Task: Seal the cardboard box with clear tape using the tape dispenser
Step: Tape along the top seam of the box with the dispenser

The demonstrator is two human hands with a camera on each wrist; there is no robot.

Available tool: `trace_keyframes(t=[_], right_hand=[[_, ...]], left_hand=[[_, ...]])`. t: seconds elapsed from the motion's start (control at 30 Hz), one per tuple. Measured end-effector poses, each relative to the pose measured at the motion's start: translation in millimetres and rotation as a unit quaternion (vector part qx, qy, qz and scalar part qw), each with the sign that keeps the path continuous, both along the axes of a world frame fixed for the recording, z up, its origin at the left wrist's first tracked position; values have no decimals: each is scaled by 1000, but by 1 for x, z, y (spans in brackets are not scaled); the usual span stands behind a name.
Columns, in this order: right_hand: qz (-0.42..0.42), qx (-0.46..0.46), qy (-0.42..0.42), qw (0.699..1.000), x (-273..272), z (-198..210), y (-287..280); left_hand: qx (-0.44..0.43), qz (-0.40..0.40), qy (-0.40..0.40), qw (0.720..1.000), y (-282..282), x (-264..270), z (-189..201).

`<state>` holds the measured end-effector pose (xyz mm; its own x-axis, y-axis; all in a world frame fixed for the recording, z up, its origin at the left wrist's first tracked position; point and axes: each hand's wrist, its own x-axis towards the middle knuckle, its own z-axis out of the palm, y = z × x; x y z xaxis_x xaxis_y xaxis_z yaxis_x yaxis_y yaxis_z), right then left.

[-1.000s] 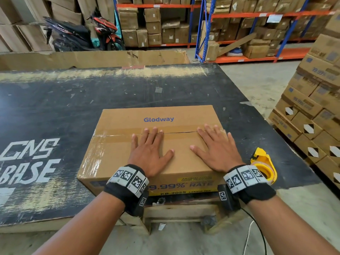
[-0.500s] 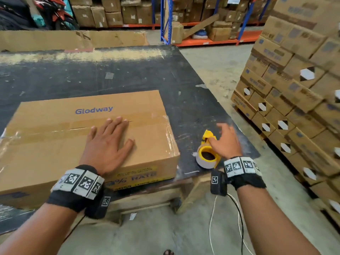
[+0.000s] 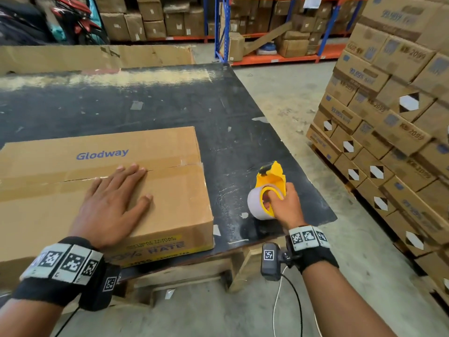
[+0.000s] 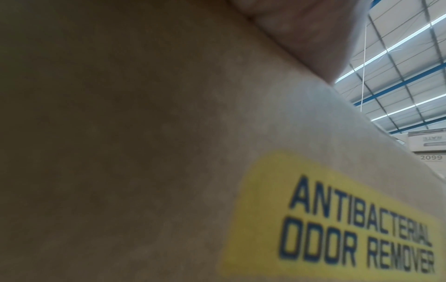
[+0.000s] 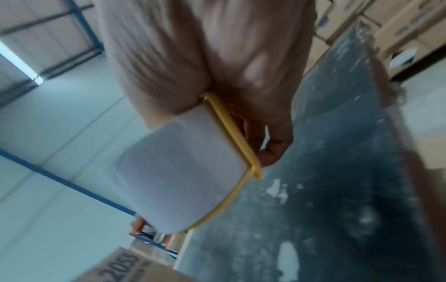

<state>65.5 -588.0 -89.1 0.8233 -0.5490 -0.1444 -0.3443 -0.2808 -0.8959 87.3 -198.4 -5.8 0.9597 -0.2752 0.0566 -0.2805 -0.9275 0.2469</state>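
Note:
A brown cardboard box printed "Glodway" lies on the black table, flaps closed, with an old strip of tape along the centre seam. My left hand rests flat on its top, fingertips at the seam. The left wrist view shows only the box's front wall and its yellow label. To the box's right my right hand grips the yellow tape dispenser with its roll of clear tape, thumb through the roll's core. In the right wrist view the roll and yellow frame sit in my curled fingers.
A tall stack of printed cartons stands on the floor to the right of the table. Shelving with more boxes runs along the back. A large flat cardboard sheet lies behind the table, motorbikes at the far left.
My right hand left the box top, reached to the dispenser at the table's right edge and took hold of it. The left hand stayed flat on the box. My head turned right.

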Motion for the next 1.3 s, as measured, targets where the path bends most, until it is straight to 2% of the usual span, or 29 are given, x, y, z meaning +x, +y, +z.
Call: trace_keyframes(t=[0.1, 0.2, 0.27, 0.33, 0.47, 0.6, 0.73, 0.83, 0.93, 1.07, 1.17, 1.3], right_hand=[[35, 115, -77, 990, 11, 35, 6], [139, 157, -119, 971, 34, 82, 23], [228, 117, -141, 956, 54, 112, 42], [310, 34, -166, 935, 75, 132, 65], [406, -128, -211, 880, 99, 144, 110], [445, -182, -201, 853, 104, 140, 127], [446, -180, -178, 858, 106, 140, 127], [444, -188, -158, 862, 108, 142, 128], [450, -192, -140, 861, 107, 144, 131], [463, -226, -112, 850, 108, 155, 140], [497, -249, -82, 827, 110, 174, 171], [552, -221, -96, 798, 122, 193, 260]], left_hand=[[0, 3, 2, 1000, -2, 0, 1], [2, 4, 4, 1000, -3, -1, 2], [2, 6, 6, 1000, -2, -2, 3], [1, 6, 7, 1000, -2, -1, 3], [-3, 8, 4, 1000, -2, -1, 2], [-12, 5, 10, 1000, -3, -1, 3], [-64, 13, 15, 998, 8, -4, 9], [-71, 66, 12, 995, 55, -6, 20], [-32, 123, 17, 992, 127, -3, 28], [25, 114, 53, 992, 183, -10, 16], [41, 94, 54, 993, 190, -13, 7], [10, 90, 63, 994, 197, -7, 16]])
